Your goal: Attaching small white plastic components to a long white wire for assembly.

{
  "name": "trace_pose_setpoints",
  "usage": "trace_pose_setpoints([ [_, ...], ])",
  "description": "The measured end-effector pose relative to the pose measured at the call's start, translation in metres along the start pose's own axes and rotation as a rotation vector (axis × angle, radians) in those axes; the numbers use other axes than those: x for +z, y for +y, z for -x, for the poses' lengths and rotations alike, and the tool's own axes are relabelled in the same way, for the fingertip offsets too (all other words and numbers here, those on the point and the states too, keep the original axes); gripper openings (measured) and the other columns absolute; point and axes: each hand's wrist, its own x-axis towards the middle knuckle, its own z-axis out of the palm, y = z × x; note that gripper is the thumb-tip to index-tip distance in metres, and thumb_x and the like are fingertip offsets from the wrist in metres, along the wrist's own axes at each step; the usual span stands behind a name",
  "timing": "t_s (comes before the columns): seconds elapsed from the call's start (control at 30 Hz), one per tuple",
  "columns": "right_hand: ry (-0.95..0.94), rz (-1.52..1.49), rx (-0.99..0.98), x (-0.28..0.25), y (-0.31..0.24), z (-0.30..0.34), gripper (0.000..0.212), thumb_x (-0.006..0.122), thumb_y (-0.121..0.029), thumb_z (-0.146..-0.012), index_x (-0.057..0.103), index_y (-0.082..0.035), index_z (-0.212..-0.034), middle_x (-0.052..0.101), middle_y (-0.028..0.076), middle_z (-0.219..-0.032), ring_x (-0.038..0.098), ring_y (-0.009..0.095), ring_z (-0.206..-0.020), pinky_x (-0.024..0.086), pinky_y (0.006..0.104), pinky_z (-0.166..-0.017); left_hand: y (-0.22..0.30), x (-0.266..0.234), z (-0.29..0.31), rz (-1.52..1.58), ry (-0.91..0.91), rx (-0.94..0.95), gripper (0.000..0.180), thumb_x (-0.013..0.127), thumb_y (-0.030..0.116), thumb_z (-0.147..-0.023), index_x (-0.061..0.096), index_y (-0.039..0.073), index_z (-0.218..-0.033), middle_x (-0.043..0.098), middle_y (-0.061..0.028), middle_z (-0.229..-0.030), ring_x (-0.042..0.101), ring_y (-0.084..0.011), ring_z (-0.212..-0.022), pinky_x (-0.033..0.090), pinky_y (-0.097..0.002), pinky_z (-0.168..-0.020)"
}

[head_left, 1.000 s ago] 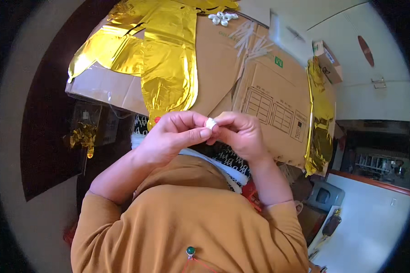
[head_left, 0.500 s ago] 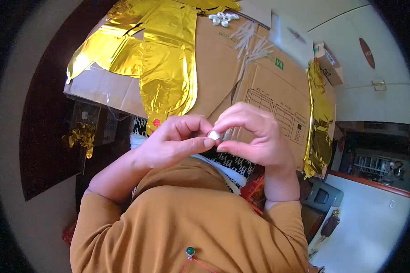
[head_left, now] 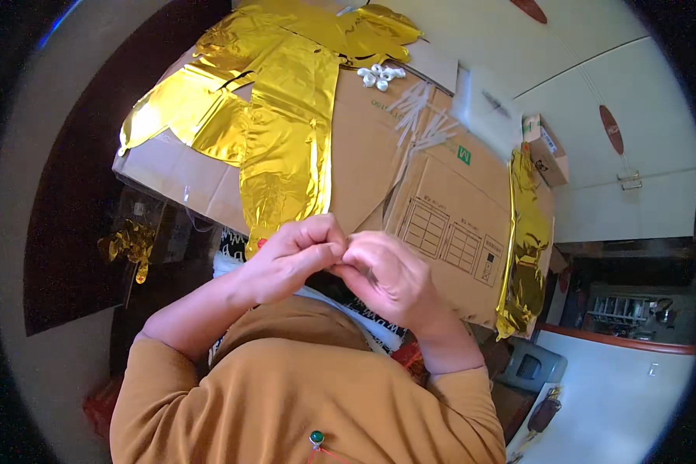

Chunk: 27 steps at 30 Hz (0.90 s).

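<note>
In front of my chest, my left hand [head_left: 301,259] is closed in a pinch, thumb against the curled forefinger. The fingertips of my right hand [head_left: 387,274] are pinched together and touch it. Whatever lies between the fingers is hidden by them. Just beyond my left hand hangs the end of a flat gold foil balloon [head_left: 286,170], draped over the near edge of a cardboard surface [head_left: 363,162]. Farther back on the cardboard sit several small shiny white rolls [head_left: 380,76]. Beside them lies a spread of thin whitish translucent strips [head_left: 417,116].
Another folded gold foil piece [head_left: 524,240] lies along the cardboard's right edge. A small open carton [head_left: 545,151] stands behind it. Crumpled gold foil [head_left: 131,246] hangs at the left, below the table edge. A grey plastic stool [head_left: 530,367] is at the lower right.
The small white piece seen between my fingers is now covered. My right hand has swung left and closed its fingers against the left hand. The whole view has shifted slightly.
</note>
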Motion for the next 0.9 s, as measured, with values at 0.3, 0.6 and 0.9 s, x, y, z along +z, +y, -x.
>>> trace_pose_setpoints([
  [0.3,-0.019,-0.106,0.069,-0.006,0.012,-0.020,0.028,0.072,-0.001,-0.071,0.054,-0.004,-0.092,0.058,0.011,-0.085,0.061,0.025,-0.075,0.050,0.0313,-0.065,-0.003,-0.009,-0.007,0.153,0.048,0.025,0.013,0.054,0.014,-0.089,0.055,0.003,-0.083,0.053,0.0001,-0.080,0.046,-0.0062,-0.073,0.038,-0.0216,-0.065],
  [0.6,-0.492,-0.490,0.275,-0.031,0.026,-0.045,0.019,0.074,-0.002,-0.065,0.059,-0.004,-0.075,0.061,0.007,-0.076,0.059,0.017,-0.066,0.046,0.0280,-0.060,0.008,-0.029,-0.013,0.261,-0.207,-0.282,0.010,0.064,0.006,-0.080,0.067,-0.003,-0.083,0.063,-0.0072,-0.087,0.055,-0.0107,-0.077,0.043,-0.0229,-0.071],
  [0.9,-0.303,-0.543,0.154,-0.021,0.028,-0.053,0.014,0.072,-0.001,-0.070,0.060,-0.005,-0.077,0.061,0.005,-0.074,0.060,0.016,-0.068,0.048,0.0275,-0.063,0.021,-0.036,-0.008,0.116,-0.104,-0.124,0.012,0.069,0.006,-0.078,0.070,-0.001,-0.089,0.065,-0.0077,-0.085,0.057,-0.0127,-0.084,0.045,-0.0251,-0.076],
])
